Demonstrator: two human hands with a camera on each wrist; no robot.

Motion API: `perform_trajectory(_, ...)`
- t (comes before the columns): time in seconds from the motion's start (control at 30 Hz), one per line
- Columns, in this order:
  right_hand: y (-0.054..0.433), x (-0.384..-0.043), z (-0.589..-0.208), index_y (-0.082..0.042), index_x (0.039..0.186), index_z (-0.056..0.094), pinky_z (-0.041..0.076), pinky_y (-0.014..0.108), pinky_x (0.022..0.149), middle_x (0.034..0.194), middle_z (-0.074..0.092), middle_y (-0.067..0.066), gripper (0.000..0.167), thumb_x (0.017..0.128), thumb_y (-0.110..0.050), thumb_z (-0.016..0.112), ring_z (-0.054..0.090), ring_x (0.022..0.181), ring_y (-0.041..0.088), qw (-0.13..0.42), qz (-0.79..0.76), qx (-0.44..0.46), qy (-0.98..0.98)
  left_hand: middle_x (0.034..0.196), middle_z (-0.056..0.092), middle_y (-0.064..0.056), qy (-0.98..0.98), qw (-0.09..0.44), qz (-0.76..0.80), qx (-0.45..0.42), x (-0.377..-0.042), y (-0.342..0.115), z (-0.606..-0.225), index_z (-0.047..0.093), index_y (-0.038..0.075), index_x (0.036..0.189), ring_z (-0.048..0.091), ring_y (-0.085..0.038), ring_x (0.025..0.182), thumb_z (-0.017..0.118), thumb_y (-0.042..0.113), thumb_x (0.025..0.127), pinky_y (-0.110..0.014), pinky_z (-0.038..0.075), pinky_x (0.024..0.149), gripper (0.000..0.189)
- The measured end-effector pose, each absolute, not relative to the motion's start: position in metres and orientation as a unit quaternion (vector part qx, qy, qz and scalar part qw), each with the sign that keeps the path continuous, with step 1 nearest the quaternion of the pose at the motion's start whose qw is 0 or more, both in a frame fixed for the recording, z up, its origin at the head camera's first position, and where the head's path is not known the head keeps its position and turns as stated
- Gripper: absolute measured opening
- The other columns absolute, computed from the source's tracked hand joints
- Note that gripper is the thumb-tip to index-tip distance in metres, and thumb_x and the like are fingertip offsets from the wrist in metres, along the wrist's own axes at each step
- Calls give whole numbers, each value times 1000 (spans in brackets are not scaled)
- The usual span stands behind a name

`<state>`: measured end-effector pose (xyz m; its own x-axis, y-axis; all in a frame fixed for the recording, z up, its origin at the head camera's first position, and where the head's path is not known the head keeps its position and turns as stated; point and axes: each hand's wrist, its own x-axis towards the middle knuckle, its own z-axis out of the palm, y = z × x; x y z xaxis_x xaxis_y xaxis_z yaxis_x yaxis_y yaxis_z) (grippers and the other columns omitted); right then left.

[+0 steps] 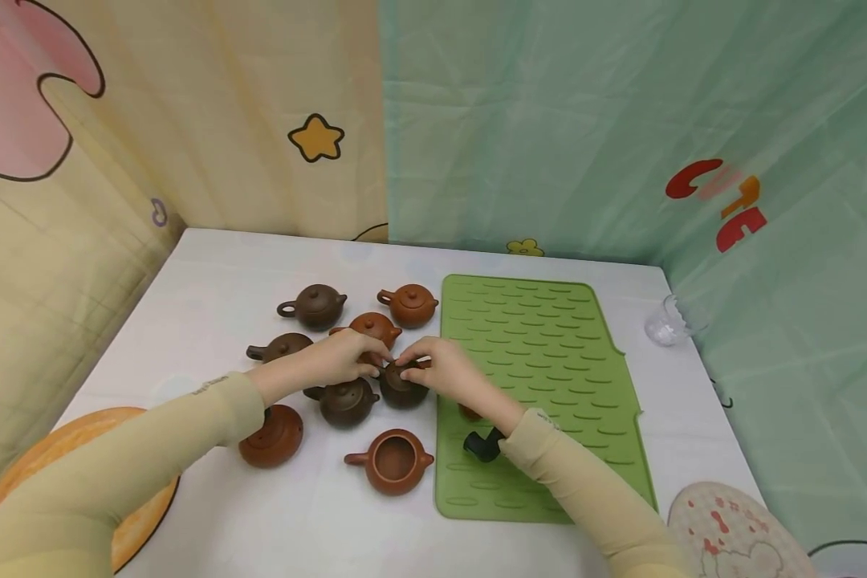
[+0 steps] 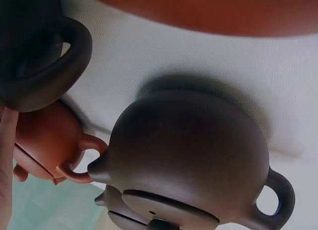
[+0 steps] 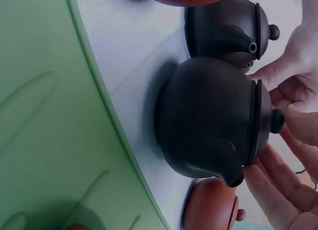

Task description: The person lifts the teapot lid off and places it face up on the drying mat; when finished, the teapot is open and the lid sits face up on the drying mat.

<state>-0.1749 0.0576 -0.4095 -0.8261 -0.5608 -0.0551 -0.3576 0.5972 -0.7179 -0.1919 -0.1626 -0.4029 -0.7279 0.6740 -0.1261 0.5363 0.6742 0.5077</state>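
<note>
Between my two hands stands a dark brown teapot (image 1: 403,392), upright on the white table beside the green mat. Its round lid (image 3: 262,121) sits on top. My right hand (image 1: 442,371) grips the lid, thumb near the knob and fingertips at its rim by the spout. My left hand (image 1: 347,357) holds the lid's edge from the other side, its thumb (image 3: 276,73) at the rim. The teapot's handle (image 2: 82,46) is free in the left wrist view. Another dark teapot (image 1: 347,404) stands just left of it, under my left hand.
Behind are reddish-brown teapots (image 1: 413,305) and dark ones (image 1: 318,307). A lidless reddish teapot (image 1: 394,461) is in front, another (image 1: 270,437) near my left sleeve. A black object (image 1: 482,445) lies on the green mat (image 1: 535,337). A clear glass (image 1: 666,323) stands at the right edge.
</note>
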Motion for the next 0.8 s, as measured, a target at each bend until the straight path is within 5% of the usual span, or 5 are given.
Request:
perform_trajectory(0.43, 54, -173, -411, -10, 99, 77, 57, 32, 84, 104, 75, 3, 15, 85, -15, 77, 68, 102, 18, 101, -329, -273, 899, 84, 73, 1, 902, 149, 233, 330, -191, -161, -403, 74, 11, 102, 66, -8, 79, 75, 6, 85, -24, 54, 70, 18)
perform_trajectory(0.8, 57, -173, -409, -10, 93, 78, 57, 23, 77, 102, 76, 5, 8, 87, -14, 75, 71, 98, 18, 73, -341, -281, 894, 86, 74, 1, 906, 164, 234, 311, -191, -158, -400, 75, 10, 104, 67, -8, 80, 76, 7, 85, -23, 54, 71, 19)
